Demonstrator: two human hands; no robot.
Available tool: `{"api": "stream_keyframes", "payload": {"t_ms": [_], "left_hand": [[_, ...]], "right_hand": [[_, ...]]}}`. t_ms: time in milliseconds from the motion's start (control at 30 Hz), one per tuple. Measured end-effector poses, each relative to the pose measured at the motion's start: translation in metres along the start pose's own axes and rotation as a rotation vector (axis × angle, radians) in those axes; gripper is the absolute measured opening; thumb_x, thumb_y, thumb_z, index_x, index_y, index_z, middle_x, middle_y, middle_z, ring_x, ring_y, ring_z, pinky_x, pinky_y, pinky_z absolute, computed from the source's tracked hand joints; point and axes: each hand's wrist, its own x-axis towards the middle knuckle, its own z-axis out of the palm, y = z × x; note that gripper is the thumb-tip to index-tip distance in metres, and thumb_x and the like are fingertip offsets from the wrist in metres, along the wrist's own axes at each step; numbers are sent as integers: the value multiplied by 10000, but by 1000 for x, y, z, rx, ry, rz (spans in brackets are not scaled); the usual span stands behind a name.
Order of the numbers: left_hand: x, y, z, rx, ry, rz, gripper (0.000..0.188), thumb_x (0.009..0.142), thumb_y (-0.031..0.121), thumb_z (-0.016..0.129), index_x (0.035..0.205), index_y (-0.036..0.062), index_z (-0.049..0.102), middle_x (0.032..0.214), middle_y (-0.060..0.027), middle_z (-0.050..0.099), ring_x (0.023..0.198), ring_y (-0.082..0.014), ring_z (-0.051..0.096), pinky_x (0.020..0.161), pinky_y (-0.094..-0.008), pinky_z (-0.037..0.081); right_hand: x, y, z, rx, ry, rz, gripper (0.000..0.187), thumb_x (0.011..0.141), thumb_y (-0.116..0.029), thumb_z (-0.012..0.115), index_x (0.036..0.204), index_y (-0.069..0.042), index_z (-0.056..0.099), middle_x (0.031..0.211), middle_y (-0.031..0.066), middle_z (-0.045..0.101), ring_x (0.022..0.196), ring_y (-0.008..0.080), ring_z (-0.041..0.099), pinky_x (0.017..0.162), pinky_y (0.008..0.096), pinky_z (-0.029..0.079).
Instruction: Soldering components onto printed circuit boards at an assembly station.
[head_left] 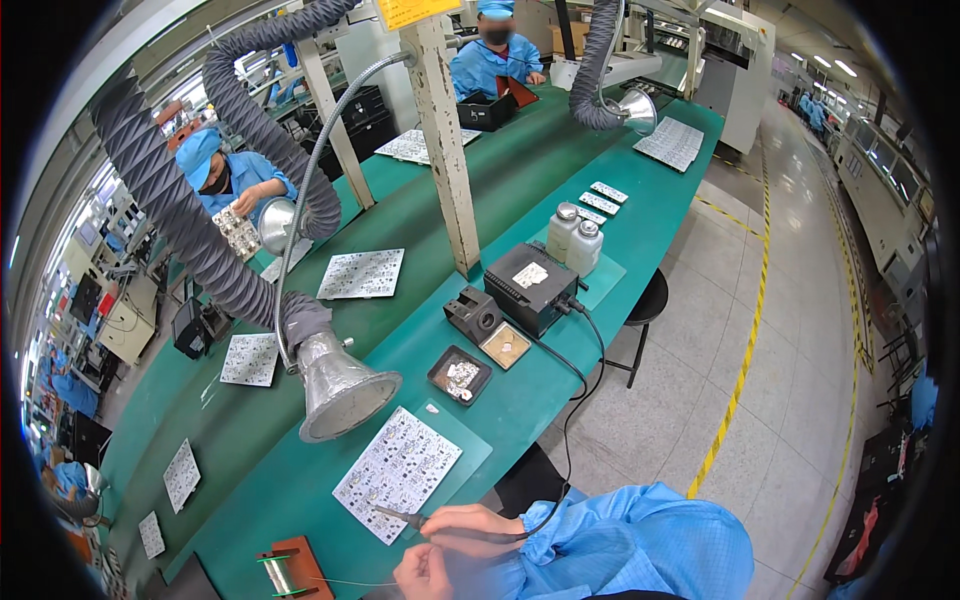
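We see a white rectangular circuit-board panel [400, 465] on the green counter [525, 405]; at its near edge, our right hand [472, 524] grips a slim black soldering iron [414, 520], our left hand [424, 574] pinches silvery solder wire [350, 582]. Soldering seems under way; which joints remain, we cannot tell.

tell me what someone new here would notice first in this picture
Probably the big silver funnel on its ribbed grey hose, hanging left of centre over the long green bench. Below it, the white circuit board panel stands out, with the right hand holding a soldering iron at its lower edge. The yellow floor stripe on the right also catches the eye.
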Motion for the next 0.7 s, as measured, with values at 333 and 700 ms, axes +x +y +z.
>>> {"api": "stream_keyframes", "payload": {"t_ms": [333, 700], "left_hand": [[1, 3, -5, -78, -3, 11, 122, 877, 75, 581, 969, 11, 629, 742, -38, 617, 627, -86, 535, 569, -238, 442], [0, -7, -1, -189, 69, -76, 120, 882, 77, 565, 965, 13, 624, 778, -21, 605, 662, -71, 523, 586, -222, 430]], "right_hand": [[-1, 1, 1, 18, 39, 34, 225, 845, -14, 606, 1064, 18, 563, 945, 132, 607, 858, 246, 615, 739, 313, 481], [1, -2, 2, -46, 44, -55, 226, 827, 13, 619, 1047, 14, 570, 914, 120, 614, 803, 232, 626, 691, 297, 485]]}}
